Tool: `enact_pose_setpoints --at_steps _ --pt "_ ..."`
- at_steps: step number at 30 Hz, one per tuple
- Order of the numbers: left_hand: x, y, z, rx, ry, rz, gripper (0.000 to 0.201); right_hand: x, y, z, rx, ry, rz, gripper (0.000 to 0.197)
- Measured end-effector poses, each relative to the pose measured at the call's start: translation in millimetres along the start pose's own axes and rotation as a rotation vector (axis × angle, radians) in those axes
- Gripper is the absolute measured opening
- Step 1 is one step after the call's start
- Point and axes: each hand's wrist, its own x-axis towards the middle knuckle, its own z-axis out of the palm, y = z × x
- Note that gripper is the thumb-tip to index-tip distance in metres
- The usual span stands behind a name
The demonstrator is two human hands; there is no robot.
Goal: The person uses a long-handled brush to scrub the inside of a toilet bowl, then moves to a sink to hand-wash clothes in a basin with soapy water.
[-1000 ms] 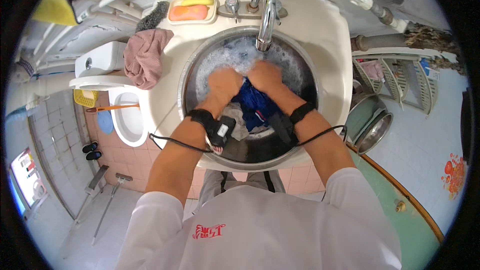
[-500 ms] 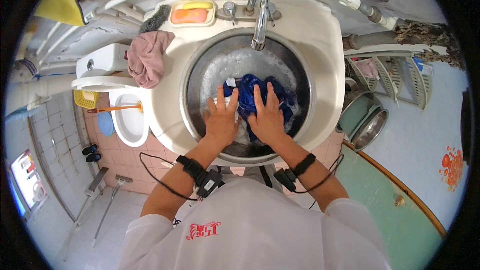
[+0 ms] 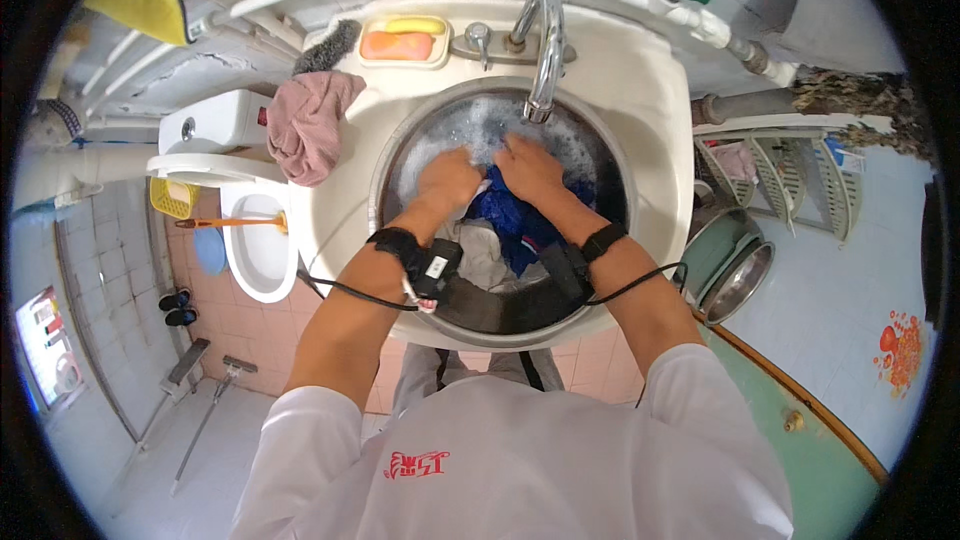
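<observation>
A steel sink bowl (image 3: 618,155) holds foamy water and wet laundry. Both my hands are at its far side, down at the foam. My right hand (image 3: 530,172) is closed, knuckles up, on the far end of a dark blue cloth (image 3: 505,212). Beside it, my left hand (image 3: 450,178) is curled closed at the upper left of the laundry, gripping wet cloth; its fingertips are hidden. A greyish-white cloth (image 3: 478,255) lies below my left wrist, against the blue one. White suds (image 3: 480,120) spread toward the faucet (image 3: 545,65).
On the cream counter (image 3: 340,220) sit a pink towel (image 3: 312,125) and a soap dish (image 3: 440,58) with orange and yellow bars. A toilet (image 3: 262,250) stands to the left. Metal basins (image 3: 742,280) and a grey rack (image 3: 790,185) are at the right.
My hands moved to the far side of the bowl and went from spread fingers to closed. The blue cloth has shifted and stretches nearer to me; more white cloth and foam show.
</observation>
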Motion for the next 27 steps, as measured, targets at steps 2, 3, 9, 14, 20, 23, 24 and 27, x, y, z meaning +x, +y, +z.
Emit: enact_pose_setpoints --at_steps 2,3,9,14,20,23,24,27 --pt "-12 -8 -5 -0.094 0.108 0.101 0.044 -16 5 -6 0.13 0.116 -0.042 0.049" --pt "-23 3 -15 -0.143 0.088 0.112 0.044 -27 12 -7 0.199 0.165 -0.046 0.05" --pt "-105 54 -97 -0.415 0.083 0.27 0.035 -101 -23 -98 0.307 0.202 -0.245 0.049" --pt "-145 97 -141 -0.544 0.22 0.478 0.031 -142 -43 -165 0.441 0.281 -0.275 0.042" --pt "-173 113 -163 -0.601 0.374 0.623 0.033 -173 -76 -206 0.596 0.294 -0.372 0.037" --pt "-181 101 -147 -0.545 0.431 0.639 0.032 -178 -75 -185 0.519 0.381 -0.432 0.035" --pt "-181 92 -135 -0.527 0.44 0.637 0.031 -179 -72 -172 0.475 0.418 -0.453 0.034" --pt "-180 56 -85 -0.57 0.39 0.56 0.033 -181 -54 -119 0.411 0.422 -0.454 0.032"
